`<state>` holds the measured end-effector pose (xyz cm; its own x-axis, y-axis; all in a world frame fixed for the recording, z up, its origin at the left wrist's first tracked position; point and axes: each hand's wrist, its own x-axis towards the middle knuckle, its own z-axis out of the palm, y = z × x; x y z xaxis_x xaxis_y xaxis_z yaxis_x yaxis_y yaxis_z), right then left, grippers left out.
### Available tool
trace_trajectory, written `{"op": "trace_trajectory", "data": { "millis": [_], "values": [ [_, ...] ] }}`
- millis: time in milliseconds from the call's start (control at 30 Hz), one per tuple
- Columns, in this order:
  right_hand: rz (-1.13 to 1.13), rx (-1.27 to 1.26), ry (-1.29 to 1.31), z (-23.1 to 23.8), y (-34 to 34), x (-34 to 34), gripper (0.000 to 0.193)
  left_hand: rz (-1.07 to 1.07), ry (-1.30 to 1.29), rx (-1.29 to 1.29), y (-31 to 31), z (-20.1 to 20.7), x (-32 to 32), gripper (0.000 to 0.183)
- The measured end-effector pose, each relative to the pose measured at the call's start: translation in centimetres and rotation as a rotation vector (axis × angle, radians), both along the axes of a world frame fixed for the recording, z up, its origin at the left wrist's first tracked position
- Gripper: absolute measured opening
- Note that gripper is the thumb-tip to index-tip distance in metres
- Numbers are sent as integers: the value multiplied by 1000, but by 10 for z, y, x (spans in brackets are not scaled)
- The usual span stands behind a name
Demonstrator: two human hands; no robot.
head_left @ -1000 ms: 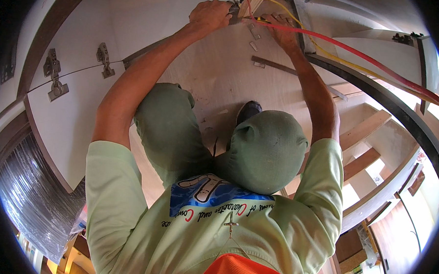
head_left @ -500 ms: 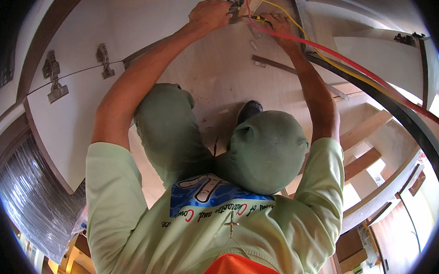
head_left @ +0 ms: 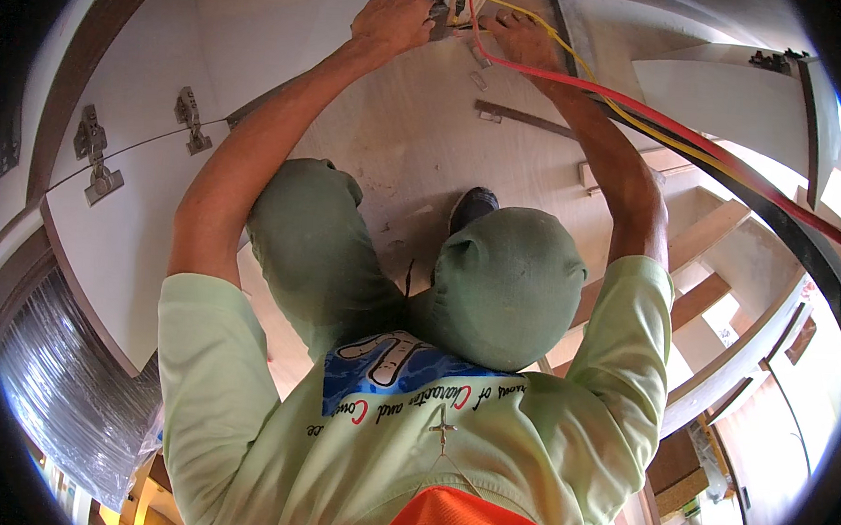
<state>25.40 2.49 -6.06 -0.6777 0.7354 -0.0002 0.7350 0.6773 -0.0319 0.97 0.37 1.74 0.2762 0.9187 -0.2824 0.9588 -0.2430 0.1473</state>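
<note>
From where I stand, the worker is crouched over a pale plywood floor panel (head_left: 398,140) with both arms stretched forward, hands close together at the far end of their reach. The left hand (head_left: 391,25) has its fingers bent around or against something dark; the hand's own back covers the contact, so I can't tell how tightly it is closed, or on what. The right hand (head_left: 522,37) lies palm down with its fingers curled forward; whether anything is pinched under them I can't tell either.

Between the two grips, just beyond the fingertips, is the end of a pale wooden batten (head_left: 460,6). A red hose (head_left: 597,88) and a thinner yellow cord (head_left: 568,46) run from beside it across the right hand and off to its right. Nearer the body than the right grip, a narrow dark strip (head_left: 525,119) lies on the panel. Well left of the left hand, a metal concealed cabinet hinge (head_left: 96,159) is fixed to a white panel (head_left: 111,258).

I'd judge the step in hand to be close two-handed work at the batten's end. The next move seems to call for steady fingers and keeping the hose and cord from snagging the right wrist.
</note>
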Motion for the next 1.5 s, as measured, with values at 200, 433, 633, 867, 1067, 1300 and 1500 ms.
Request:
{"op": "trace_trajectory", "data": {
  "millis": [200, 433, 633, 867, 1067, 1300, 1500],
  "values": [
    [-25, 135, -5, 14, -37, -2, 40, -10, -76, 23, 2, -6, -2, 35],
    [-27, 24, 49, -6, -4, -3, 38, -35, -40, 59, 0, -4, -2, 31],
    [-50, -39, -62, -4, -10, -8, 38, 7, -3, 28, 1, 0, 1, 26],
    [-81, -67, -39, 11, -42, -19, 37, -24, 5, 72, 0, -3, 1, 26],
    [-92, -46, 5, 4, -54, -19, 68, -42, -62, 56, 1, -12, -4, 36],
    [-30, -88, -64, 0, -11, 1, 46, 9, 15, -1, 3, -4, 0, 26],
    [-55, -158, -83, -16, 3, -5, 31, 28, -30, 30, -1, 0, 2, 27]
  ]
}}
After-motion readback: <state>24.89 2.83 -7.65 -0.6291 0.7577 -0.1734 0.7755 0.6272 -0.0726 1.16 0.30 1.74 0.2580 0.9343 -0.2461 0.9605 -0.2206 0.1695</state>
